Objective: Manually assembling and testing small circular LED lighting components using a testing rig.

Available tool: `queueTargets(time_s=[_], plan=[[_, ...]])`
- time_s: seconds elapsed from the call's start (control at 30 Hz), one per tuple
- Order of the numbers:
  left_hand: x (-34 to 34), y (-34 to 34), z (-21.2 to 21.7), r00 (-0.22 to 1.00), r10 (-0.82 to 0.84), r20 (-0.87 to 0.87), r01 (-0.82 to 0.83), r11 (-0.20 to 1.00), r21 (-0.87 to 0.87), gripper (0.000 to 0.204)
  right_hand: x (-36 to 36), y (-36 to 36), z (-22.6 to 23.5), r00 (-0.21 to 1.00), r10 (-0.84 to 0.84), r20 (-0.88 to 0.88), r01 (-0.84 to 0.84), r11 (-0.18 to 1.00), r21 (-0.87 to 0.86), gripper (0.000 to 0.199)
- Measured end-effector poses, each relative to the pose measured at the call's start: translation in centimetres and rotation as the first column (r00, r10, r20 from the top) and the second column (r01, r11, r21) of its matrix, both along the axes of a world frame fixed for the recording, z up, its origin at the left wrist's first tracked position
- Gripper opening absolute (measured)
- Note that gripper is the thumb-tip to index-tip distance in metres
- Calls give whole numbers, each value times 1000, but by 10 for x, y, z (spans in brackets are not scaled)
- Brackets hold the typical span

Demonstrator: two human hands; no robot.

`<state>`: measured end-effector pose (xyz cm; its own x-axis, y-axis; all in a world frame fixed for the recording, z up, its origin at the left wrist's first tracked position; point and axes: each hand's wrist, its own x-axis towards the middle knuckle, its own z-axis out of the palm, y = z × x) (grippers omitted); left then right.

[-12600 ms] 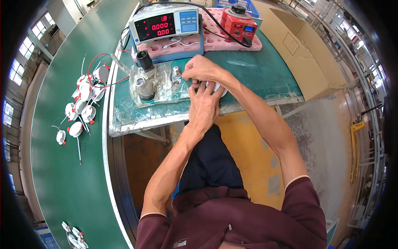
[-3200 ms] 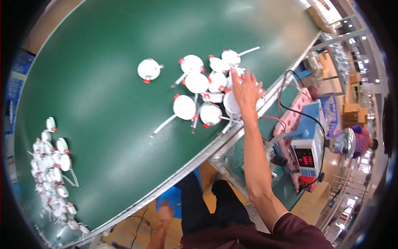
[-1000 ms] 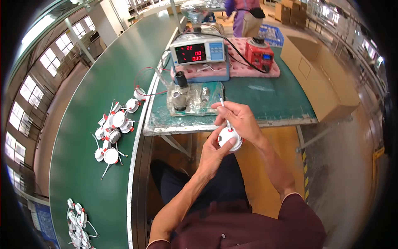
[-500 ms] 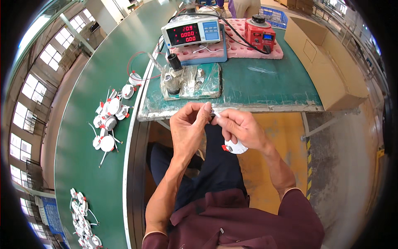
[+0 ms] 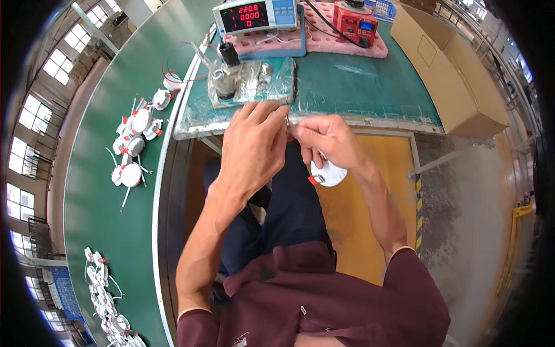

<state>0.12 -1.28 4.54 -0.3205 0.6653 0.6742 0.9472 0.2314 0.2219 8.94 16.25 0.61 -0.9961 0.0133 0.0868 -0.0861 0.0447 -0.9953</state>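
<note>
My left hand (image 5: 254,144) is raised in front of the table edge, back of the hand up. Its fingers are bent together at the tips of my right hand; what they hold is hidden. My right hand (image 5: 332,141) is closed in a pinch on a thin cable, mostly covered by the fingers. Below its curled fingers hangs a round white downlight (image 5: 330,175) with a red clip at its side. Just beyond my left hand, on the table, lies a plastic-wrapped test board (image 5: 280,87) with a metal post (image 5: 222,84) and a black knob (image 5: 229,54).
A meter with red digits (image 5: 248,17) and a red control box (image 5: 354,26) stand on pink foam (image 5: 321,43). At the right is an open cardboard box (image 5: 445,75). Several white downlights (image 5: 130,174) lie on the green conveyor (image 5: 124,231) at the left, with another pile (image 5: 104,301) nearer.
My left hand has turned over, its back now covering the fingertips. The view has shifted, so the table sits higher in it. The meter's red readout has changed.
</note>
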Motion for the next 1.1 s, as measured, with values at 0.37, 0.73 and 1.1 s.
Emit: queueTargets(time_s=[0.37,0.73,1.1], plan=[[27,-4,-53,987,-23,159,2,991,133,40,-22,34,-8,982,-178,-66,157,958,-239,38],[12,59,-103,907,-144,397,47,969,244,52,-81,48,-4,993,-120,9,115,926,-359,38],[1,93,-107,959,55,278,-117,970,211,48,-107,83,-18,998,-65,9,65,997,-34,27]])
